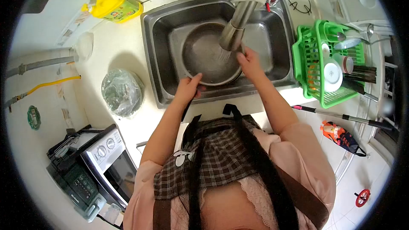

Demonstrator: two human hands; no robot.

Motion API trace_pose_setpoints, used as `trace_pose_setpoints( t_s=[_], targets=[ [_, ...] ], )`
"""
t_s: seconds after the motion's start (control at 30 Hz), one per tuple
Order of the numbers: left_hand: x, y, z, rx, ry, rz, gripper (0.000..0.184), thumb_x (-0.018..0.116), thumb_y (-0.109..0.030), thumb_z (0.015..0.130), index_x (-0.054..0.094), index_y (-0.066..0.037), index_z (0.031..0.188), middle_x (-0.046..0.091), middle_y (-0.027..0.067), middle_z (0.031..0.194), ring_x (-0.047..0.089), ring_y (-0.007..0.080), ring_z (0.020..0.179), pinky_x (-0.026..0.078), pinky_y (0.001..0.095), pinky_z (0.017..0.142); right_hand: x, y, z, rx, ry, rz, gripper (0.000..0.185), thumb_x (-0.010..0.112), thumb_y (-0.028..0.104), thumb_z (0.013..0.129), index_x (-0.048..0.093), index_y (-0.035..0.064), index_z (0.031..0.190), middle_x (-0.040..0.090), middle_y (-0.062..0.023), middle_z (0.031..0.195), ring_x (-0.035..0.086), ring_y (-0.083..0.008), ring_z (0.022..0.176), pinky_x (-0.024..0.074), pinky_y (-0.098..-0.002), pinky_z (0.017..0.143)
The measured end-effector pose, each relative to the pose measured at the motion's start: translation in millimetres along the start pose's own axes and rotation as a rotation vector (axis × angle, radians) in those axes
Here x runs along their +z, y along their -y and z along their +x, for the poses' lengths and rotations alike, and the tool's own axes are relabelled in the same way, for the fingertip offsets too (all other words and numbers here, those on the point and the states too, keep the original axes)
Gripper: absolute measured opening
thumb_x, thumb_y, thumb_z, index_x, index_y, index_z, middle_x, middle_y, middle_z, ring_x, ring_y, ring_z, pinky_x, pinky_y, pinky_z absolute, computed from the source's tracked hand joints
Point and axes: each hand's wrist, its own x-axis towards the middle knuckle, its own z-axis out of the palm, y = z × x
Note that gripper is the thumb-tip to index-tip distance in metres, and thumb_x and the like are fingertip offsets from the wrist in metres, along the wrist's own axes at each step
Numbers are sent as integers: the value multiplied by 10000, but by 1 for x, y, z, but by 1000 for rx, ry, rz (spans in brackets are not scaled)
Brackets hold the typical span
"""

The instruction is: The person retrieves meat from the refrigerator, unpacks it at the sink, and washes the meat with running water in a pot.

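Note:
A round dark pan (204,57) is held in the stainless steel sink (154,74), under the metal faucet (232,34). Water sprays from the spout onto its inner surface. My left hand (188,88) is closed on the near left edge of the pan, thumb over the rim and fingers below. On the pan's right side, close to the spout, my right hand (251,63) grips the rim. The fingers under the pan are partly hidden. A dark strip shows below my left hand; whether it is a handle I cannot tell.
On the counter's left stand a yellow bottle (117,6) and a plastic-covered round container (122,93). A green dish rack (300,55) with bowls and utensils sits right of the sink. A toaster oven (106,153) is at lower left. A black wire trivet (298,0) lies behind.

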Motion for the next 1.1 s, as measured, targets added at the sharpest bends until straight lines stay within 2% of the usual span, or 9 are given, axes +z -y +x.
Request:
trace_pose_setpoints(
  t_s=[0.17,0.23,0.3,0.43,0.63,0.77,0.87,0.97,1.1],
  targets=[
    [17,18,2,-130,-47,-97,340,533,-268,818,547,59,727,564,129,575,501,185,422,386,309,430,-11,3,-28,42,19,-76,176,496,137,765,528,-29,818,540,-199,655,515,-340,586,412,-377,557],
    [9,19,5,-162,-111,-106,320,516,-245,808,551,60,718,574,130,587,493,190,405,383,322,414,-4,32,-24,-142,-15,-119,179,505,141,765,523,-26,825,537,-207,643,538,-362,601,419,-395,560],
    [-3,3,3,-186,36,-73,364,514,-253,809,542,110,819,591,152,648,527,179,472,400,313,419,0,43,-11,-12,26,-120,180,513,153,767,516,-23,810,531,-216,643,539,-387,617,419,-416,567],
    [17,-17,-2,-176,26,-78,409,526,-307,822,552,99,782,592,148,654,503,166,484,392,291,463,-13,26,-1,60,-60,-148,234,507,203,786,493,-24,732,530,-224,657,523,-389,613,405,-414,562],
    [-3,4,-13,-258,232,-144,437,510,-367,863,486,32,1039,617,100,761,522,144,564,430,269,532,2,-7,-11,108,5,-170,278,488,240,808,490,-25,724,522,-229,657,508,-394,602,395,-407,552],
    [-26,2,-41,-144,399,-330,362,447,-265,902,455,21,1124,598,137,881,549,127,573,467,242,490,22,-26,10,342,107,258,270,498,236,832,486,-12,726,515,-102,626,513,-218,583,389,-355,553],
    [-38,12,-50,-222,712,-654,235,448,-225,903,489,-24,1016,516,40,636,424,93,383,355,229,353,24,-23,8,385,72,414,257,499,237,851,502,11,728,494,-35,637,494,-132,633,392,-332,554],
    [-29,14,-55,-240,486,-442,275,484,-276,883,497,-16,970,405,0,529,361,68,365,311,234,329,49,-63,11,192,-40,430,237,501,232,862,520,25,749,513,-28,667,500,-116,659,395,-308,528],
    [-11,9,-69,-141,273,-181,169,491,-210,877,438,-58,826,408,-2,529,360,83,369,322,248,355,67,-76,20,361,40,211,248,492,254,874,523,15,819,544,-53,734,527,-130,684,449,-298,553]
  ],
)
